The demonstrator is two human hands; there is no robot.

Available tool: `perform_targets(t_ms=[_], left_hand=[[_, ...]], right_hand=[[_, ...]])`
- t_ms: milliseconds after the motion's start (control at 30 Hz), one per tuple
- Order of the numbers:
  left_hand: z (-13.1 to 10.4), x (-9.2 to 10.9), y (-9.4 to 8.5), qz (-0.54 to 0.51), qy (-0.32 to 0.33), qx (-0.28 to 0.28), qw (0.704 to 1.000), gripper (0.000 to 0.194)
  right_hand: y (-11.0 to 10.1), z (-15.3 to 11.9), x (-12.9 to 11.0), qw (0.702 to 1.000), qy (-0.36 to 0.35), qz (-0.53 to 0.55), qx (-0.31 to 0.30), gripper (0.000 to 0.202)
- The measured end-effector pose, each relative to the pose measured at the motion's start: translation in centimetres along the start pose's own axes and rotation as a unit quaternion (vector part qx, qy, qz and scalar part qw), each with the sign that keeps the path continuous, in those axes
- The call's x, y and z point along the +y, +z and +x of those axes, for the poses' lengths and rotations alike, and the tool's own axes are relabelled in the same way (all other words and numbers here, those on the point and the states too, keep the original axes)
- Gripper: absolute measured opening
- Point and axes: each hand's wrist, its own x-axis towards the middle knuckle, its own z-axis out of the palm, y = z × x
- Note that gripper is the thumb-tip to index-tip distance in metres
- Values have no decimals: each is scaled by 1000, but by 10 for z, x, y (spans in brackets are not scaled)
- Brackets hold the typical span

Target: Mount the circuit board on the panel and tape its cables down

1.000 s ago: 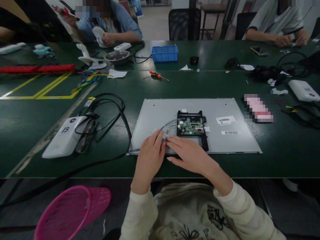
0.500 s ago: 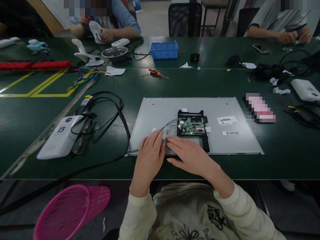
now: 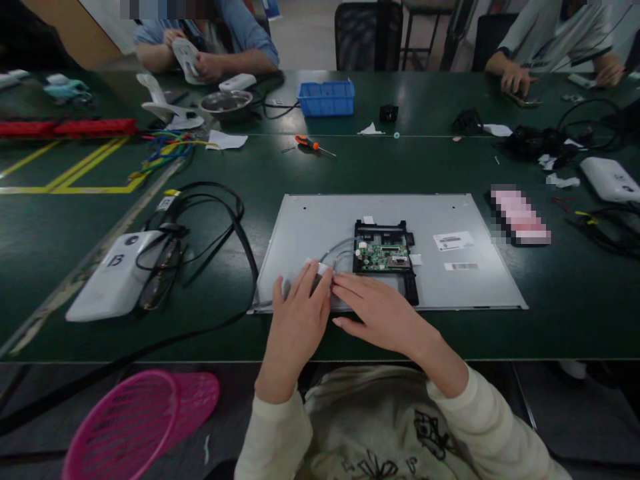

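Two hands meet over the grey panel (image 3: 310, 227) in the head view: left hand (image 3: 300, 320) with fingers slightly spread, right hand (image 3: 385, 310) reaching flat, fingertips beside it. Whether either grips anything, I can't tell. Near left of the central circuit board (image 3: 383, 257), it looks like a pressing-down step; the next move calls for gentleness around the grey cables (image 3: 340, 244).

Our grey metal panel (image 3: 320, 227) lies flat, a black plastic frame (image 3: 411, 287) on it holding a green circuit board (image 3: 383, 256) with grey cables (image 3: 336, 247) attached.
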Motion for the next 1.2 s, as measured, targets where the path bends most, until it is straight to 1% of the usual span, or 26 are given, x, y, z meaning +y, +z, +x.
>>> perform_targets(t_ms=[267,467,633,967,1200], left_hand=[[-2,-1,0,8,5,-8,1000,45],[-2,-1,1,-4,-6,3,1000,47],[-3,-2,4,-3,-17,9,1000,49],[-3,-9,1,0,-8,15,1000,42],[-3,-11,1,-16,-25,31,999,49]], right_hand=[[-1,-2,1,1000,9,18,9,46],[-1,-2,-1,999,8,23,22,41],[1,0,-3,999,8,13,30,40],[6,4,-5,999,14,6,51,38],[4,6,-7,999,15,9,48,38]])
